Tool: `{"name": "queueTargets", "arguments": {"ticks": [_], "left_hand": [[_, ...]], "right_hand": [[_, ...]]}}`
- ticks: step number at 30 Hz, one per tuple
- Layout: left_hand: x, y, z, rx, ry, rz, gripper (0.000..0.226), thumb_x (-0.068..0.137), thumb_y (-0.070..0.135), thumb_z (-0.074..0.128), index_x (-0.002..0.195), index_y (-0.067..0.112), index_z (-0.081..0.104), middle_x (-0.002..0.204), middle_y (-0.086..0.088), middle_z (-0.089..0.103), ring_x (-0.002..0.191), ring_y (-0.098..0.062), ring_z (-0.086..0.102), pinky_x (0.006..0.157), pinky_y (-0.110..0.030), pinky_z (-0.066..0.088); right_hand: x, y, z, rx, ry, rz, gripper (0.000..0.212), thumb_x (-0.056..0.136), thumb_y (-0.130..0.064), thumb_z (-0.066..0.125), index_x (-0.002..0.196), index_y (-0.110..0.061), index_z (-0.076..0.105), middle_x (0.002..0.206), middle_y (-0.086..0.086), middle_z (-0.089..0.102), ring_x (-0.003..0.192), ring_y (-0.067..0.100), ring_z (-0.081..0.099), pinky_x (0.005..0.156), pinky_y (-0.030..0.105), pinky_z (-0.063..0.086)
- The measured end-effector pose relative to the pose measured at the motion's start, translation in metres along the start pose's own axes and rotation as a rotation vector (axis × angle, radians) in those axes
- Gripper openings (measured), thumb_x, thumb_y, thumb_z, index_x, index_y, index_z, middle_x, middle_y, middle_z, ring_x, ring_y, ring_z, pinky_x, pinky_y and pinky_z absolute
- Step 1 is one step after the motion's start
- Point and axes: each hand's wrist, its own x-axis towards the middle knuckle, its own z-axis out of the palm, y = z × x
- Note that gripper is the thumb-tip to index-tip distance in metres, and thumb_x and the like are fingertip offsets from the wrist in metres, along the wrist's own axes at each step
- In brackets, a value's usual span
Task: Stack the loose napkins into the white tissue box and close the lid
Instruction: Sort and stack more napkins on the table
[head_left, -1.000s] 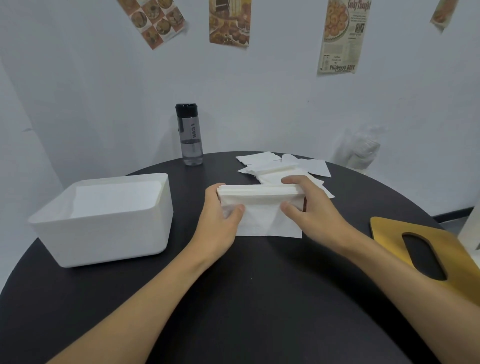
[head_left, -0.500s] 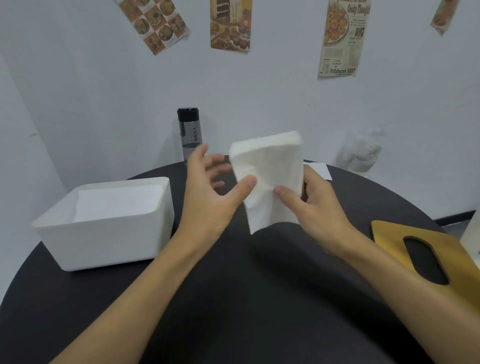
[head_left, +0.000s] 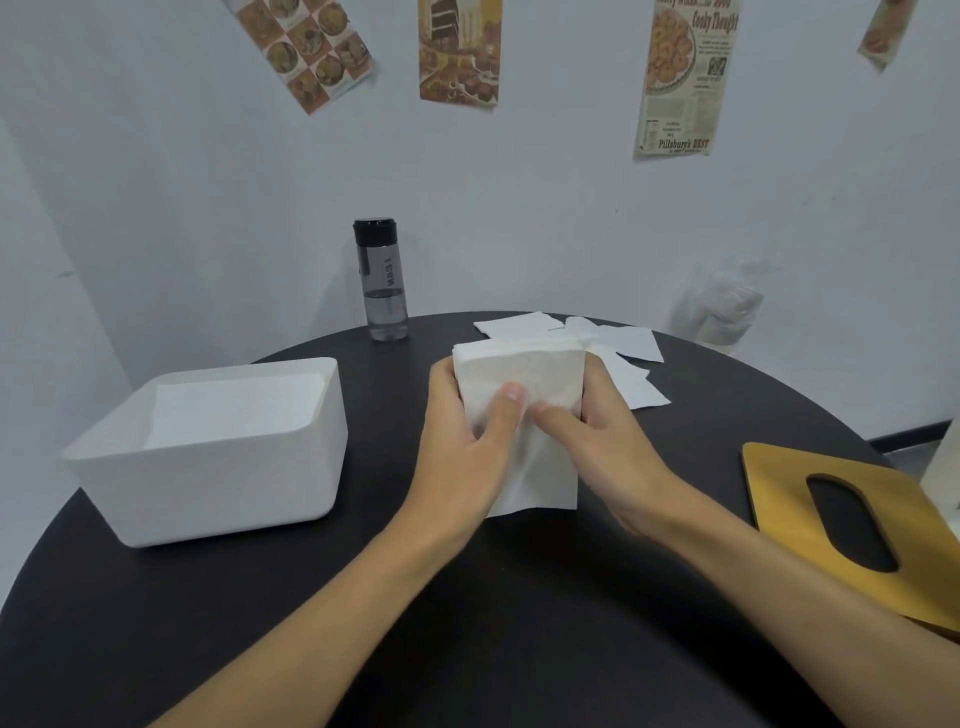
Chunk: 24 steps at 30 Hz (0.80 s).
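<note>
A stack of white napkins (head_left: 519, 371) stands on edge at the middle of the round black table (head_left: 467, 623). My left hand (head_left: 462, 447) grips its left side, thumb across the front. My right hand (head_left: 597, 441) grips the right side, thumb on the front too. One sheet hangs down from the stack to the table. The open white tissue box (head_left: 218, 478) sits at the left, with white napkins inside. More loose napkins (head_left: 618, 343) lie behind the stack. The yellow wooden lid (head_left: 852, 525) with an oval slot lies flat at the right.
A clear water bottle (head_left: 383, 283) with a black cap stands at the table's back edge near the white wall. A crumpled clear plastic bag (head_left: 722, 306) sits at the back right. Food posters hang on the wall.
The stack went from lying flat to being raised on edge. It has since come down lower, and my left hand has closed round its left side.
</note>
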Motion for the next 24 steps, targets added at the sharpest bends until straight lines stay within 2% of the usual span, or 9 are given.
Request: {"name": "queueTargets", "arguments": {"ticks": [3, 5, 7, 10, 12, 15, 17, 21, 24], "left_hand": [[0.0, 0.001, 0.0, 0.027, -0.002, 0.012, 0.019, 0.104, 0.018, 0.051, 0.122, 0.022, 0.046, 0.113, 0.011, 0.059, 0.095, 0.014, 0.06, 0.071, -0.007, 0.048], [0.001, 0.003, -0.001, 0.031, -0.006, 0.035, 0.018, 0.104, 0.018, 0.049, 0.122, 0.023, 0.046, 0.113, 0.011, 0.059, 0.095, 0.013, 0.06, 0.072, -0.007, 0.048], [0.002, 0.005, -0.003, 0.021, -0.006, 0.061, 0.02, 0.102, 0.018, 0.053, 0.119, 0.026, 0.045, 0.112, 0.012, 0.059, 0.096, 0.011, 0.061, 0.072, -0.008, 0.049], [0.002, 0.003, -0.005, 0.021, -0.041, 0.064, 0.029, 0.099, 0.02, 0.059, 0.12, 0.03, 0.042, 0.113, 0.014, 0.058, 0.099, 0.006, 0.062, 0.074, -0.013, 0.052], [0.001, 0.0, -0.004, 0.03, -0.055, 0.054, 0.033, 0.099, 0.021, 0.06, 0.125, 0.029, 0.042, 0.116, 0.016, 0.057, 0.101, 0.007, 0.061, 0.075, -0.013, 0.052], [0.0, -0.001, -0.003, 0.037, -0.052, 0.062, 0.033, 0.099, 0.019, 0.059, 0.127, 0.026, 0.042, 0.116, 0.017, 0.055, 0.1, 0.011, 0.059, 0.075, -0.009, 0.05], [0.0, -0.001, -0.003, 0.038, -0.051, 0.062, 0.033, 0.099, 0.019, 0.059, 0.127, 0.026, 0.042, 0.116, 0.017, 0.055, 0.099, 0.011, 0.059, 0.076, -0.008, 0.049], [-0.001, -0.005, -0.003, 0.052, -0.074, 0.04, 0.031, 0.1, 0.019, 0.057, 0.126, 0.027, 0.04, 0.117, 0.016, 0.054, 0.1, 0.013, 0.058, 0.075, -0.008, 0.049], [-0.001, -0.006, -0.003, 0.083, -0.083, 0.048, 0.025, 0.102, 0.018, 0.054, 0.123, 0.025, 0.041, 0.114, 0.016, 0.053, 0.098, 0.015, 0.057, 0.076, -0.007, 0.048]], "right_hand": [[-0.001, 0.001, 0.002, -0.027, 0.024, 0.002, 0.028, 0.098, -0.006, 0.051, 0.117, -0.026, 0.048, 0.117, -0.005, 0.064, 0.109, 0.01, 0.064, 0.096, 0.039, 0.053], [-0.001, -0.001, 0.003, -0.039, 0.031, -0.03, 0.026, 0.099, -0.006, 0.051, 0.116, -0.027, 0.048, 0.115, -0.006, 0.063, 0.106, 0.008, 0.063, 0.093, 0.034, 0.053], [0.0, -0.004, 0.001, -0.032, 0.034, -0.09, 0.038, 0.099, -0.005, 0.052, 0.122, -0.033, 0.043, 0.119, -0.009, 0.058, 0.106, 0.005, 0.062, 0.09, 0.026, 0.053], [0.001, -0.006, -0.009, -0.113, -0.021, -0.205, 0.076, 0.097, -0.005, 0.056, 0.136, -0.062, 0.023, 0.134, -0.008, 0.045, 0.112, 0.008, 0.06, 0.093, 0.027, 0.054], [0.001, -0.007, -0.015, -0.263, -0.04, -0.273, 0.076, 0.098, -0.006, 0.053, 0.134, -0.067, 0.027, 0.138, -0.013, 0.038, 0.122, 0.007, 0.052, 0.094, 0.027, 0.052], [0.002, -0.009, -0.015, -0.407, -0.024, -0.339, 0.054, 0.099, -0.005, 0.05, 0.129, -0.049, 0.048, 0.137, -0.014, 0.036, 0.128, -0.003, 0.038, 0.093, 0.016, 0.047], [0.001, -0.009, -0.015, -0.411, -0.017, -0.349, 0.052, 0.098, -0.003, 0.051, 0.128, -0.046, 0.046, 0.136, -0.012, 0.037, 0.127, -0.004, 0.038, 0.091, 0.012, 0.045], [0.002, -0.004, -0.015, -0.238, -0.015, -0.179, 0.062, 0.099, -0.012, 0.053, 0.145, -0.046, 0.027, 0.138, -0.009, 0.046, 0.122, 0.009, 0.054, 0.099, 0.027, 0.049], [0.002, -0.002, -0.009, -0.143, -0.002, -0.052, 0.038, 0.098, -0.009, 0.053, 0.133, -0.023, 0.048, 0.118, 0.003, 0.066, 0.108, 0.02, 0.064, 0.099, 0.041, 0.052]]}}
